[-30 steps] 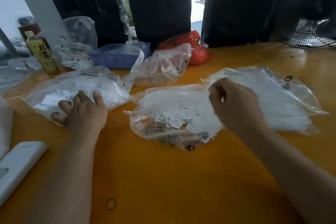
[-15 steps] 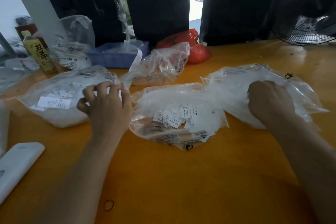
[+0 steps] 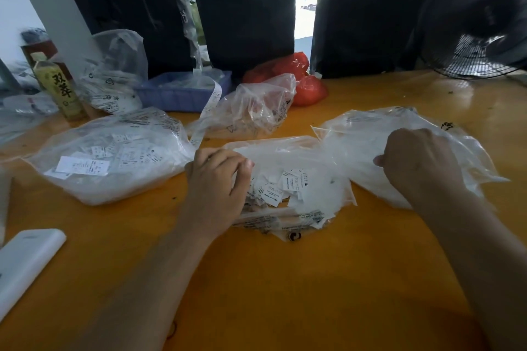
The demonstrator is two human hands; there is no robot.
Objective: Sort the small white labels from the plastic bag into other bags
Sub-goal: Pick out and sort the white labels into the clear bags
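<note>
Three clear plastic bags lie in a row on the orange table (image 3: 285, 279). The middle bag (image 3: 313, 157) holds a loose heap of small white labels (image 3: 288, 185). My left hand (image 3: 216, 182) sits at that bag's left edge, its fingers curled over the plastic. The left bag (image 3: 114, 157) holds several white labels and lies apart from my hand. My right hand (image 3: 419, 162) rests on the right bag (image 3: 356, 134) with its back to the camera. Its fingers curl under, hiding whatever they may hold.
Behind the row are a crumpled clear bag (image 3: 256, 111), a blue tray (image 3: 176, 94) with a label strip (image 3: 211, 102) hanging out, and a red bag (image 3: 308, 88). A green bottle (image 3: 60, 88) stands far left, a fan (image 3: 479, 23) far right. A white device (image 3: 25, 262) lies near left.
My left hand moved right, from the left bag to the middle bag's edge. My right hand went from above the middle bag to the right bag and stayed there.
</note>
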